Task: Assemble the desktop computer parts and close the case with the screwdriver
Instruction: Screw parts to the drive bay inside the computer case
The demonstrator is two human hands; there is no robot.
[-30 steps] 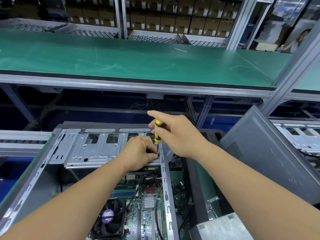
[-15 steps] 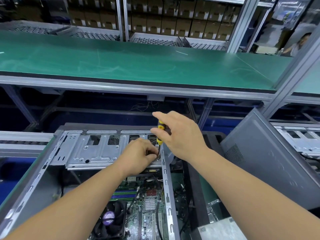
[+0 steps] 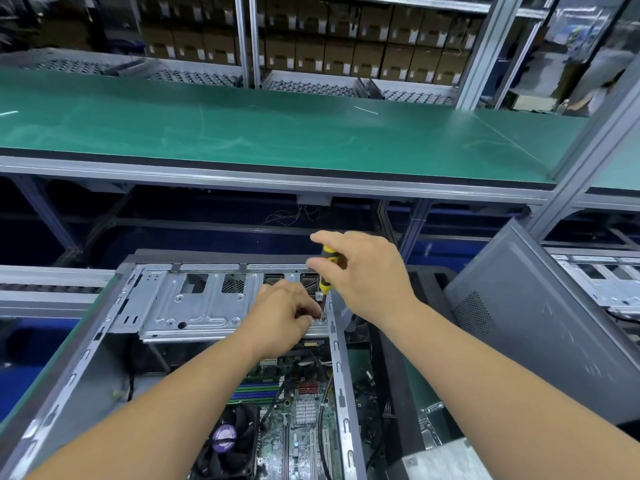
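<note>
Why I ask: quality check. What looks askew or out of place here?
Nothing stands out. The side panel leaning beside the open case fits mid-assembly; the screwdriver stands upright over the drive bracket.

My right hand (image 3: 367, 275) covers most of the yellow-and-black screwdriver handle (image 3: 327, 268). My curled left hand (image 3: 282, 315) hides its fingertips, and the small silver screw (image 3: 322, 319) under the tip is too small to make out. The bottom edge cuts off the green motherboard (image 3: 304, 431).

Yellow-black screwdriver (image 3: 327, 271) upright, tip on drive bracket (image 3: 194, 311) inside open case (image 3: 337, 362).
</note>
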